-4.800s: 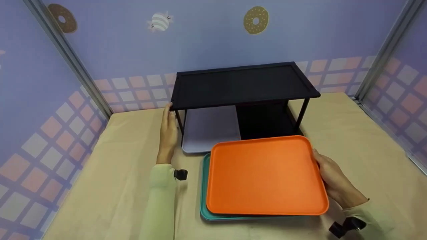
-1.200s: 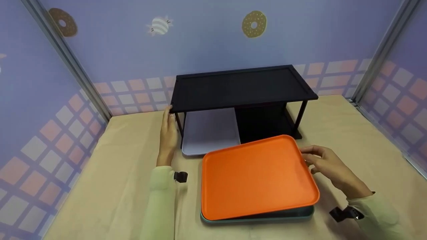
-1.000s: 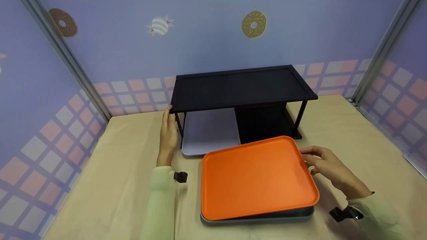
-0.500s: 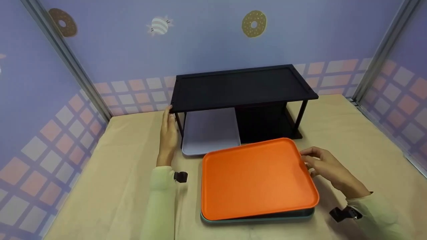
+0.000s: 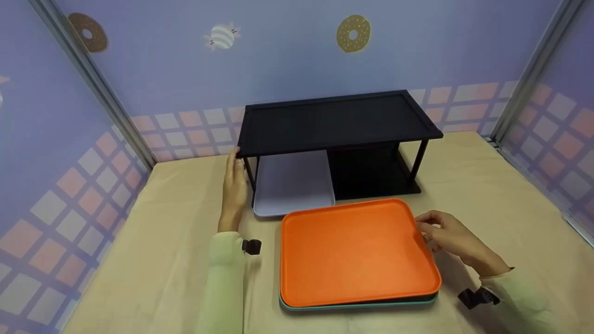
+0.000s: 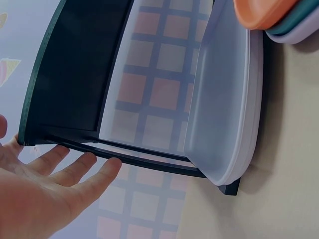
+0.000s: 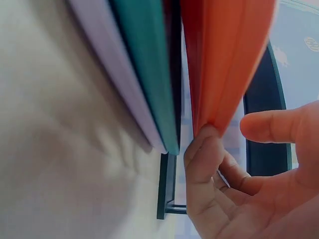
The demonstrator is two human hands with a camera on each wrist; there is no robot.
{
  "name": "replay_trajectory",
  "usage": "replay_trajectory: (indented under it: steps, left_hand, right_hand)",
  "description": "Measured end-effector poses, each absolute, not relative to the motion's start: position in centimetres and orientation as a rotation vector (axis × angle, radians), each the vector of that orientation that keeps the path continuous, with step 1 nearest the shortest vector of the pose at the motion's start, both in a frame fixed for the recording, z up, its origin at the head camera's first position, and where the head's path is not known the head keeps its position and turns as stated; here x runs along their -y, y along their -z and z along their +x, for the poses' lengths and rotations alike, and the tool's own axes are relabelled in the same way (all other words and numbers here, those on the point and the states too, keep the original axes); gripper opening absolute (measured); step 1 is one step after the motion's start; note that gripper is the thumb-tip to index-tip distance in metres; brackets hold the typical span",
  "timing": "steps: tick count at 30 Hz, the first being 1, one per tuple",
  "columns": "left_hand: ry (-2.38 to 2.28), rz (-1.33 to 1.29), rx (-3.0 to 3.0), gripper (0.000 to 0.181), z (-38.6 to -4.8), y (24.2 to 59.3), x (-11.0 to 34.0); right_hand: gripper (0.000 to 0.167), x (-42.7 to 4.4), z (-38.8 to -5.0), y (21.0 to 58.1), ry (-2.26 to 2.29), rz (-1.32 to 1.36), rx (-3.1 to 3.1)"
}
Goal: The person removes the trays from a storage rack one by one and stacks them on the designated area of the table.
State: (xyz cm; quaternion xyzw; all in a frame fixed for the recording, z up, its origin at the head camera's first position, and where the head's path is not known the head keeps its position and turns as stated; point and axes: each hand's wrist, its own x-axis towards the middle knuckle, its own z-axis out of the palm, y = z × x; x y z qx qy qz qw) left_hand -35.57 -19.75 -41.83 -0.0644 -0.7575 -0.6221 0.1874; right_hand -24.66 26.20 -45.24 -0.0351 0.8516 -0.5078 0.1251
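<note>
My left hand [image 5: 234, 190] touches the left end of the black two-tier rack [image 5: 338, 121], its fingers straight along the side in the left wrist view. On the rack's lower tier, at the left, lies a light purple tray [image 5: 294, 183]. In front of the rack, an orange tray [image 5: 357, 253] tops a stack, its right side tilted up off the teal tray [image 5: 362, 305]. Another light purple tray [image 7: 114, 69] shows beneath the teal one in the right wrist view. My right hand [image 5: 452, 239] has its fingers curled under the orange tray's right edge; the thumb stands apart.
A beige cloth [image 5: 171, 260] covers the table. Purple patterned panels [image 5: 287, 55] enclose it at the back and both sides, with metal posts [image 5: 533, 69] at the corners. Black bare surface [image 5: 366, 174] shows on the right of the rack's lower tier.
The orange tray came left over the teal tray and turned slightly. Its raised right side has since sunk lower, the right hand moving down with it. The left hand stays at the rack.
</note>
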Motion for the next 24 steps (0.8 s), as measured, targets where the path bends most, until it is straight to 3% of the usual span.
replay_trajectory:
  steps: [24]
  left_hand:
    - [1.768, -0.196, 2.123, 0.052, -35.6, 41.98, 19.81]
  right_hand:
    - [0.033, -25.92, -24.44, 45.9, 1.337, -0.146, -2.582]
